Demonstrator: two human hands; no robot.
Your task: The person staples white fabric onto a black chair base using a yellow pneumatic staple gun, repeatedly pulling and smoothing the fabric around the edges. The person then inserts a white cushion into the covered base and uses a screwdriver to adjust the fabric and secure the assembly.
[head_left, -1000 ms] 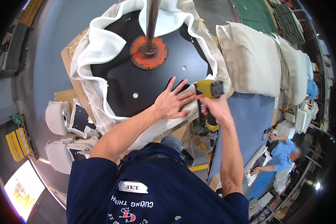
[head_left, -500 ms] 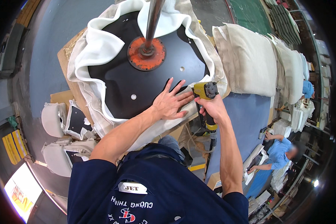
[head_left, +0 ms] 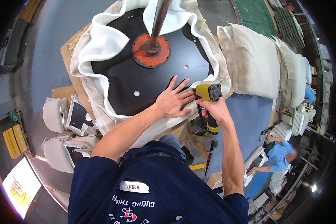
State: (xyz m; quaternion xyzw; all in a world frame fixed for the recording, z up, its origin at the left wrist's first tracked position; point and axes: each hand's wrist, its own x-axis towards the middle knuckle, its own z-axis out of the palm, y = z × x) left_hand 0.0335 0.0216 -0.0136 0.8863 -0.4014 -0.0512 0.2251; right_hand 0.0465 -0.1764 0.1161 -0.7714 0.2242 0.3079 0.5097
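Note:
A black panel [head_left: 119,76] with holes lies face up, ringed by wavy white padding [head_left: 97,43] and beige fabric [head_left: 86,89]. An orange disc [head_left: 141,56] at the foot of an upright metal rod [head_left: 159,20] rests on the panel. My left hand [head_left: 173,101] lies flat with fingers spread across the panel's near edge and the folded padding. In my right hand [head_left: 217,111] is a yellow and black staple gun [head_left: 204,90], gripped by its handle, with its nose at the near right edge of the fabric. The exact nose contact is hidden.
Stacked beige cushions [head_left: 246,59] stand to the right beside a blue surface [head_left: 246,115]. More padded pieces [head_left: 56,114] lie at the left. A hose [head_left: 209,149] hangs below the gun. A co-worker in a blue shirt [head_left: 278,155] works at the far right.
The whole scene has shifted slightly right and up in view. Both hands and the staple gun keep nearly the same places at the panel's near edge.

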